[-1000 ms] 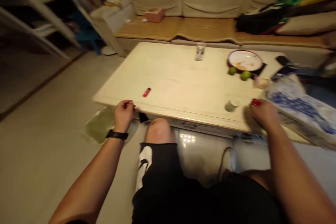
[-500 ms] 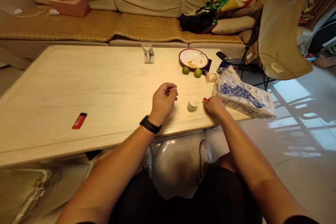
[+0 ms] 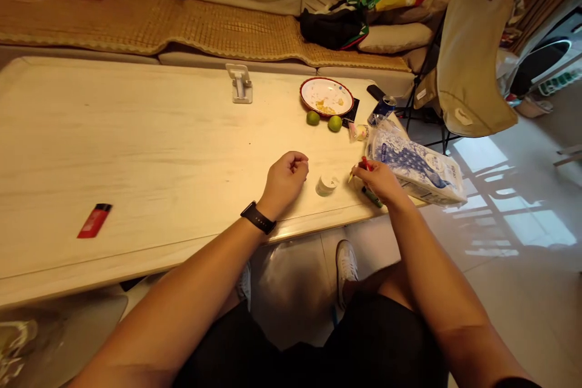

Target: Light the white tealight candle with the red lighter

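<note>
My left hand (image 3: pixel 286 179), a black watch on its wrist, is held over the table with its fingers curled in; whatever they may hold is hidden. To its right stands a small round white tub (image 3: pixel 327 185), touched by neither hand. My right hand (image 3: pixel 378 179) pinches a small, slim red-and-yellow object (image 3: pixel 365 163) whose kind I cannot make out. Just under that hand lies a dark green cylinder (image 3: pixel 371 197), partly covered. A flat red piece with a black end (image 3: pixel 94 220), resembling a lighter, rests at the table's left.
The pale table (image 3: pixel 159 151) holds a red-rimmed plate (image 3: pixel 326 97) with food scraps, two green limes (image 3: pixel 334 123), a blue can (image 3: pixel 382 110), a small stand (image 3: pixel 239 83) and a blue-and-white tissue pack (image 3: pixel 413 163). A sofa (image 3: pixel 236 21) and a folding chair (image 3: pixel 477 60) stand beyond.
My view has swung right. My left hand has come from the table's left front edge to near the white tub. The right hand has turned, showing a yellow tip and the green cylinder beneath.
</note>
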Action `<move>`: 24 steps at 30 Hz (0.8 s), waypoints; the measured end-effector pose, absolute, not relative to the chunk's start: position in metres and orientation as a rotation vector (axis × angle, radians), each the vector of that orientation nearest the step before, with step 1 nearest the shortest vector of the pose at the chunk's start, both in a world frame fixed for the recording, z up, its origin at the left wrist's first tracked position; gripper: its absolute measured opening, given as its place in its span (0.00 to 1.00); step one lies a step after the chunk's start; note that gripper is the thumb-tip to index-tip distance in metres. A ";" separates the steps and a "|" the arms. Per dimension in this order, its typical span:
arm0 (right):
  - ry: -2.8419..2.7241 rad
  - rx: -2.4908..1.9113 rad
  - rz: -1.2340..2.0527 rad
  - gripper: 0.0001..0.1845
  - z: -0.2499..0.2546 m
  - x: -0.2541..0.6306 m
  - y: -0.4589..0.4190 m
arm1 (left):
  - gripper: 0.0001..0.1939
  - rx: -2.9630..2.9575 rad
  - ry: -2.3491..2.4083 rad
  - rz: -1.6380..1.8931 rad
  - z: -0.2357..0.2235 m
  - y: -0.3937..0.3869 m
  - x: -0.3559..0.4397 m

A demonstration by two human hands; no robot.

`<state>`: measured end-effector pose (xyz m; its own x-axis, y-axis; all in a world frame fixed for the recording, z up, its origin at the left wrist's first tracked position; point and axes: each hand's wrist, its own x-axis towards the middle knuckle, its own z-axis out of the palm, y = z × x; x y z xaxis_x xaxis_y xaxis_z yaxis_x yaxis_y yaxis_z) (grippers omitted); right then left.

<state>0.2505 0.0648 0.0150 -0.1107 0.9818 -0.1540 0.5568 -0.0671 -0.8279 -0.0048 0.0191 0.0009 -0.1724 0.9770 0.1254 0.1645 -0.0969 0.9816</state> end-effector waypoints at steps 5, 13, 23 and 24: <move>-1.400 -1.380 1.413 0.15 0.022 0.242 0.057 | 0.10 1.461 1.442 1.279 -0.004 0.015 -0.002; -1.325 -1.241 1.422 0.14 0.028 0.236 0.041 | 0.10 1.513 1.443 1.223 -0.004 0.012 0.000; -1.194 -1.098 1.616 0.19 0.040 0.229 0.033 | 0.10 1.563 1.478 1.155 0.002 0.006 0.006; -1.199 -1.097 1.578 0.17 0.037 0.227 0.033 | 0.10 1.569 1.482 1.145 0.001 0.006 0.006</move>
